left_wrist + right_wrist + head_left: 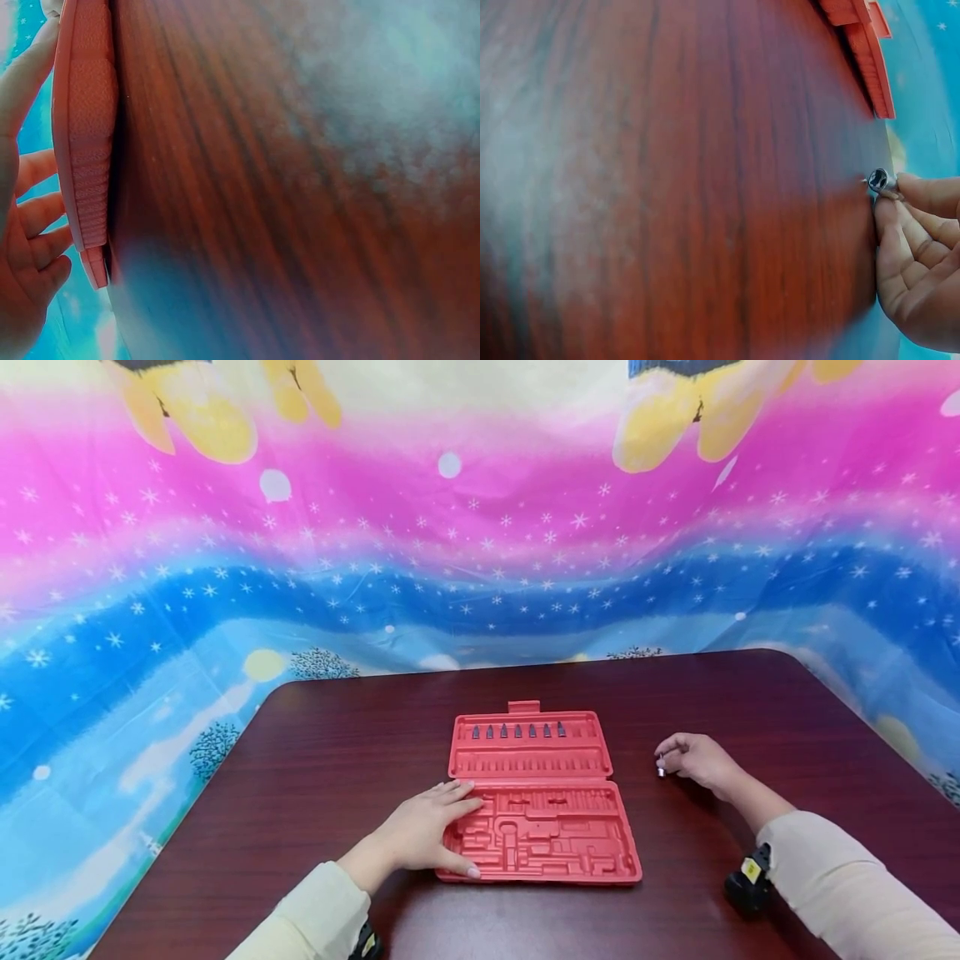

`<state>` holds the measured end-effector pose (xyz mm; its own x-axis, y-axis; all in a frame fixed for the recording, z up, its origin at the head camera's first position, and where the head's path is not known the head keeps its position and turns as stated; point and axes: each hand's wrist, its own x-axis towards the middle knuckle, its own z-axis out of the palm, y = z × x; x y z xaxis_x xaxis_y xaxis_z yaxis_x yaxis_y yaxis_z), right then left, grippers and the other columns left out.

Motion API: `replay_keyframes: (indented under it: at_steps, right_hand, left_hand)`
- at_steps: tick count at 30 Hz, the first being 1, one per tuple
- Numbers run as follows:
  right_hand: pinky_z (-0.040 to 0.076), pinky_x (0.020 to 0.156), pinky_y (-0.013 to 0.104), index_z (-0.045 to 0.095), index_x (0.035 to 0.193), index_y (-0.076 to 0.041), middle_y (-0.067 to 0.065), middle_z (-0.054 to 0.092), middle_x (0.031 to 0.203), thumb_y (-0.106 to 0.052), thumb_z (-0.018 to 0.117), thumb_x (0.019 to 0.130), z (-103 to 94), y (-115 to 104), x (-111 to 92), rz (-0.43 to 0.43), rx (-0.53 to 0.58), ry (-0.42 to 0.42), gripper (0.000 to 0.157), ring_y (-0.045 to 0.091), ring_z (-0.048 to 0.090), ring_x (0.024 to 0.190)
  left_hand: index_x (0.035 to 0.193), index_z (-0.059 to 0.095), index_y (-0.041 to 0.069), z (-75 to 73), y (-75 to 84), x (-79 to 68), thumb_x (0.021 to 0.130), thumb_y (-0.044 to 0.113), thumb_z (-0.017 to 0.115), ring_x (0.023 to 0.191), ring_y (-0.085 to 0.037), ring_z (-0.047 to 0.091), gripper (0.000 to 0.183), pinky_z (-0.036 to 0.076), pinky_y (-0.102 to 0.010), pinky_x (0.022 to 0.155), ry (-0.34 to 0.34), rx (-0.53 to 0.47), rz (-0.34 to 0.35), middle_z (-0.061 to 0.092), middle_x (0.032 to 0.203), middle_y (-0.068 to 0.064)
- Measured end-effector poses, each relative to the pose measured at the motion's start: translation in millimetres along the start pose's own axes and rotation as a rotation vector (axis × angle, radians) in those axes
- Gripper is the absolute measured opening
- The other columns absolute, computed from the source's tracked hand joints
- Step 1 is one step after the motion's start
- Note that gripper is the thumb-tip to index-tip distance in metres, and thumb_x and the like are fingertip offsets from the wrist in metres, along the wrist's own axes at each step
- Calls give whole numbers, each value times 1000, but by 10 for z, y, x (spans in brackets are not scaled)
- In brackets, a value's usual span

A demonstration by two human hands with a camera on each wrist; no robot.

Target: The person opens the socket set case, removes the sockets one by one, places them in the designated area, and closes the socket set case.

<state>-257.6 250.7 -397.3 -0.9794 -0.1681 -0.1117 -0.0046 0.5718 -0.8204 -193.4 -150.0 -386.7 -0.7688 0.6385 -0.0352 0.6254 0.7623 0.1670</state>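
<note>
An opened red plastic tool case (540, 852) lies flat on the table, its moulded slots facing up. Several dark screwdriver bits (517, 732) stand in a row in the far half. My left hand (420, 827) rests on the near half's left edge with fingers spread; in the left wrist view the fingers lie along the case's side (86, 127). Right of the case, my right hand (701, 764) pinches a small shiny metal socket (881, 180) between thumb and fingers, low over the table. The socket's open end shows in the right wrist view.
The dark brown wooden table (337, 743) has a far edge against a patterned cloth backdrop (480, 552). A hinged latch tab (523, 707) sticks out from the far side of the case. A black wrist device (748, 881) sits at the right cuff.
</note>
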Motion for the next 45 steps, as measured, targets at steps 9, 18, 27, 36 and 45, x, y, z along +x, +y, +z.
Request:
replay_keyframes:
  at_steps: [9, 18, 27, 36, 45]
  right_hand:
    - [43, 63, 32, 51, 97, 9, 6, 59, 75, -7, 54, 81, 19, -19, 13, 5, -58, -2, 22, 19, 52, 71]
    - [42, 60, 31, 50, 96, 8, 7, 57, 74, -7, 54, 80, 17, -53, 20, 11, -68, 5, 23, 19, 50, 68]
    - [43, 58, 31, 50, 95, 9, 8, 56, 76, -8, 56, 80, 29, -72, 20, 14, -75, 7, 23, 18, 50, 67]
    - [43, 58, 31, 50, 95, 9, 9, 54, 76, -7, 56, 79, 34, -59, 12, 16, -68, -7, 24, 20, 49, 66]
    - [43, 58, 31, 50, 95, 9, 9, 54, 76, -8, 57, 79, 45, -56, 14, 12, -59, -3, 24, 19, 49, 66]
  left_hand:
    - [127, 45, 18, 2, -2, 9, 59, 74, 51, 124, -23, 27, 89, 26, -38, 97, 10, 18, 8, 35, 134, -6]
    - [127, 46, 18, -6, -4, 8, 59, 75, 50, 124, -24, 28, 89, 26, -38, 97, 13, 24, 8, 35, 134, -6]
    - [127, 46, 18, -10, -5, 4, 59, 74, 51, 123, -24, 28, 88, 27, -39, 96, 19, 21, 8, 35, 134, -6]
    - [127, 45, 18, 6, 4, 4, 59, 74, 51, 124, -23, 28, 88, 26, -38, 97, 13, 14, 10, 34, 135, -6]
    - [127, 45, 19, 9, 8, 2, 59, 74, 52, 124, -23, 27, 88, 26, -38, 96, 7, 11, -2, 34, 135, -5]
